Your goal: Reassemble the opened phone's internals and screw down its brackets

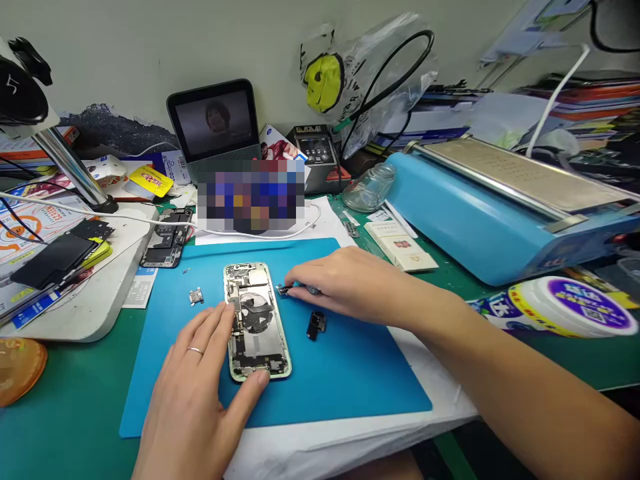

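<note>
An opened phone (265, 340) with a pale green frame lies on a blue mat (350, 393), its inside parts bare. My left hand (193, 380) steadies it, fingertips on its left edge and thumb on its bottom edge. Just right of the phone's upper half, my right hand (335, 280) pinches a small dark phone part (283, 290) between thumb and forefinger. The exact kind of that part is too small to tell. Below this hand lies a black phone part (316, 325). A small silvery metal piece (197, 296) and tiny bits rest left of the phone.
Another opened phone (167, 239) lies past the mat's upper left corner. A screen device (215, 123) stands at the back. To the right are a blue machine (450, 213) with a metal plate, a glass jar (367, 187), a cigarette pack (400, 247) and a white-lidded tub (575, 307).
</note>
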A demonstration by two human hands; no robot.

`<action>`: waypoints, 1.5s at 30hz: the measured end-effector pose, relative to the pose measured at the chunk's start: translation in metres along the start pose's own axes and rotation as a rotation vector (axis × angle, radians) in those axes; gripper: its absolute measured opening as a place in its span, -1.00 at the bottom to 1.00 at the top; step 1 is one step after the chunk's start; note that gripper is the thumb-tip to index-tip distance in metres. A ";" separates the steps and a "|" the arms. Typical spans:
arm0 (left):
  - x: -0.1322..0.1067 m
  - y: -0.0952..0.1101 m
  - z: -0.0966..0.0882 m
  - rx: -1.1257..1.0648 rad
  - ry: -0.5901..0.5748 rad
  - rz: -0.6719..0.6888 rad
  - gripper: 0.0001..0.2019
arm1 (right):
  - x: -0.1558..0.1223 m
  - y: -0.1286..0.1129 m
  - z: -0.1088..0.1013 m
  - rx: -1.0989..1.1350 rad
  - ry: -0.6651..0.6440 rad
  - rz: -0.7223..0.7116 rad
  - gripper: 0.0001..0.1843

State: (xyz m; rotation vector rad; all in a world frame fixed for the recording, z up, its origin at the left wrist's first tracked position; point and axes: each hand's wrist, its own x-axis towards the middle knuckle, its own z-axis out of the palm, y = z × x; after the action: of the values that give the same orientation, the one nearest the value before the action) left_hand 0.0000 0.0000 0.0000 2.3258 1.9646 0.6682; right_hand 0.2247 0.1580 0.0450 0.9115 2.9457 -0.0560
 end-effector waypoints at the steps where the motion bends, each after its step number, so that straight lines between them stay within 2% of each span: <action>1: 0.000 0.000 0.000 -0.011 -0.001 -0.006 -0.41 | 0.000 0.001 0.000 -0.001 0.020 -0.004 -0.84; 6: 0.000 0.003 -0.004 -0.086 0.009 -0.058 -0.43 | -0.004 0.001 0.002 0.029 0.129 -0.057 -0.87; 8: 0.000 0.005 -0.007 -0.141 0.032 -0.111 -0.51 | -0.007 -0.004 0.003 0.095 0.181 -0.116 -0.87; 11: 0.000 0.006 -0.011 -0.244 0.055 -0.189 -0.66 | -0.012 -0.019 0.003 0.252 0.272 -0.251 -0.84; 14: 0.000 0.007 -0.012 -0.309 0.047 -0.215 -0.67 | -0.014 -0.040 0.004 0.304 0.335 -0.348 -0.80; 20: -0.001 0.007 -0.011 -0.310 0.014 -0.153 -0.65 | -0.009 -0.061 0.014 0.225 0.310 -0.315 -0.77; 29: -0.001 0.008 -0.009 -0.232 -0.024 -0.107 -0.61 | -0.008 -0.067 0.024 0.172 0.261 -0.347 -0.87; 40: 0.000 0.008 -0.009 -0.214 -0.012 -0.119 -0.60 | -0.006 -0.068 0.019 0.181 0.327 -0.362 -0.67; 45: 0.000 0.007 -0.007 -0.192 -0.005 -0.106 -0.60 | -0.012 -0.064 0.019 0.174 0.330 -0.368 -0.77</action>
State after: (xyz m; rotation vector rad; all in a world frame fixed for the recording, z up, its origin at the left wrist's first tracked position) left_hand 0.0044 -0.0037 0.0088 2.0956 1.9116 0.8023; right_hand 0.1991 0.0981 0.0281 0.4107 3.4263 -0.1986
